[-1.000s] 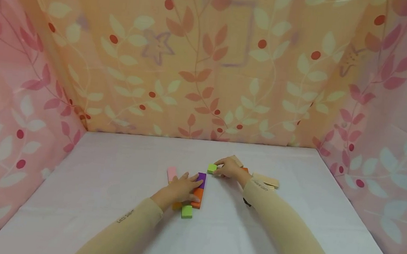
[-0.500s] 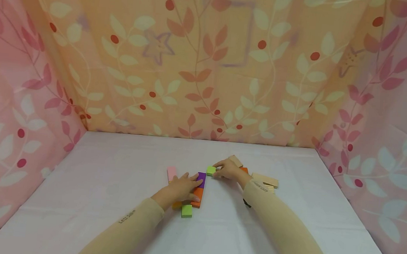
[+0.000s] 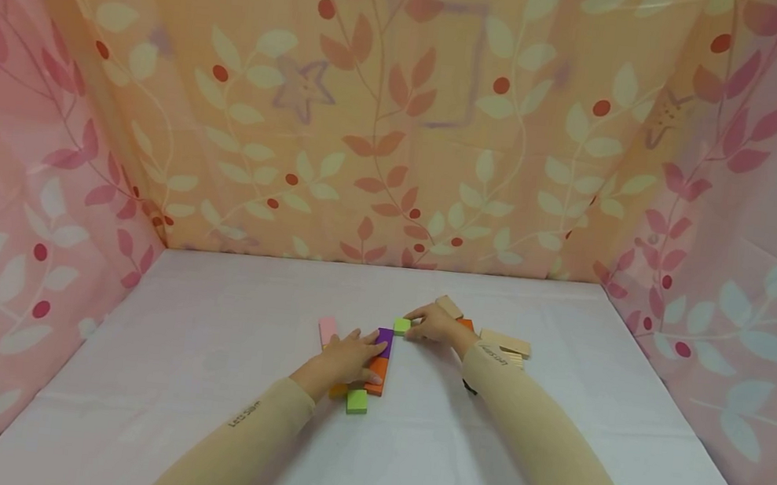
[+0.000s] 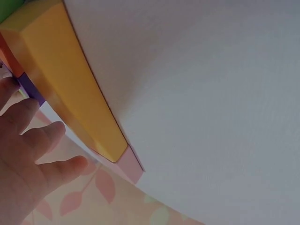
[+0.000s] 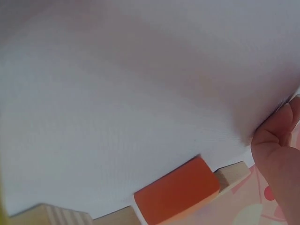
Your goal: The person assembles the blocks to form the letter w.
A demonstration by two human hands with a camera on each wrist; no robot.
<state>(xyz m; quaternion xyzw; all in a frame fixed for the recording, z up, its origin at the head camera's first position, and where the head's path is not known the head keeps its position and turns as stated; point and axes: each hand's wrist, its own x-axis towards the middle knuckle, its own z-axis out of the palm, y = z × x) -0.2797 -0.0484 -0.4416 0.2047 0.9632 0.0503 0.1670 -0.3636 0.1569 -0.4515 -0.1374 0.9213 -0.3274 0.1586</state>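
Now the right hand (image 3: pixel 438 325) pinches a small green cube (image 3: pixel 402 325); the left hand (image 3: pixel 343 355) lies flat on smooth rectangular blocks (image 3: pixel 380 356).

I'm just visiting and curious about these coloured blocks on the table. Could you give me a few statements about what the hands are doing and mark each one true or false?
1. The right hand pinches a small green block. True.
2. The left hand is lifted high above the table. False: it rests on the purple block and orange block.
3. Another green block lies untouched near the left wrist. True.
4. The pink block sits to the right of the right hand. False: it lies left of the left hand.
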